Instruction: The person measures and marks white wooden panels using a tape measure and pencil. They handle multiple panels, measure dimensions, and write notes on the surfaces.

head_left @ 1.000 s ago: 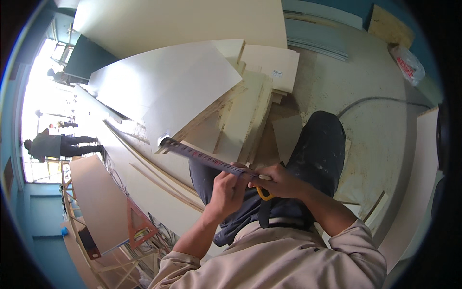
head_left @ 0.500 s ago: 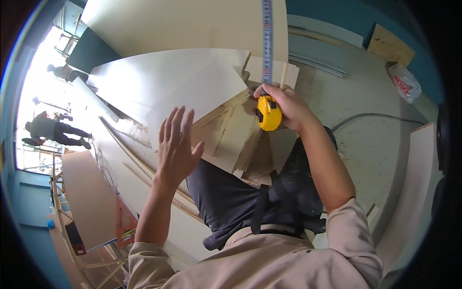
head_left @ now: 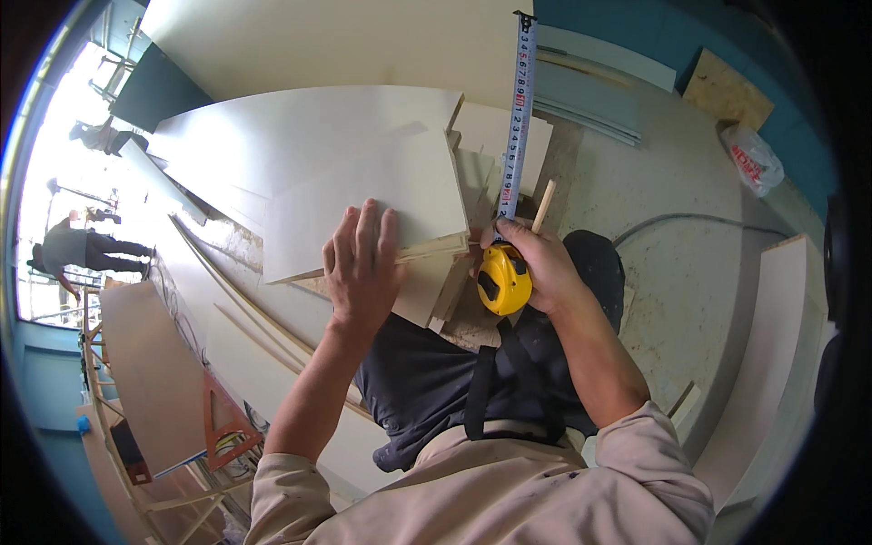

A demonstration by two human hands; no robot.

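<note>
We count two bare hands: one left hand and one right hand. We enter one yellow tape measure with one blade; one slim wooden stick; two dark straps on one pair of trousers. Further, we record one plastic bag, one dark hose, one red triangular frame, one brown board and one dark green panel. Other people, we tally two: one upper figure, one lower figure. Stacked white boards: we note several, overlapping too closely for exact count.
</note>
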